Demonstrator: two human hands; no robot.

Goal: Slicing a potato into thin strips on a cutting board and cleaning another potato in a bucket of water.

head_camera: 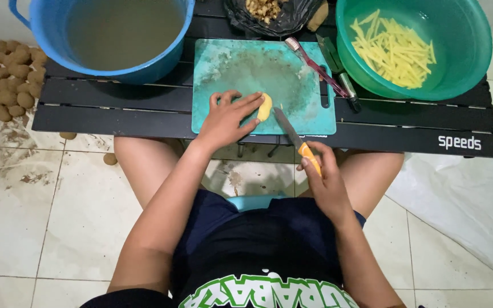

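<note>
My left hand (223, 120) presses a peeled yellow potato piece (265, 106) flat on the teal cutting board (246, 68). My right hand (323, 177) is wrapped around an orange-handled knife (295, 140), its blade beside the piece. On the black slatted surface (115, 108) I see a green bowl (469, 51) of yellow strips, a blue bucket (47, 28), and a black bag (292, 20). White lettering marks the surface's right corner.

1. White printed label (459, 142) on the black table's front edge, well right of the right hand's fingers (313, 165).
2. Black plastic bag (275, 17) holding scraps, far beyond the left hand's fingers (241, 105).
</note>
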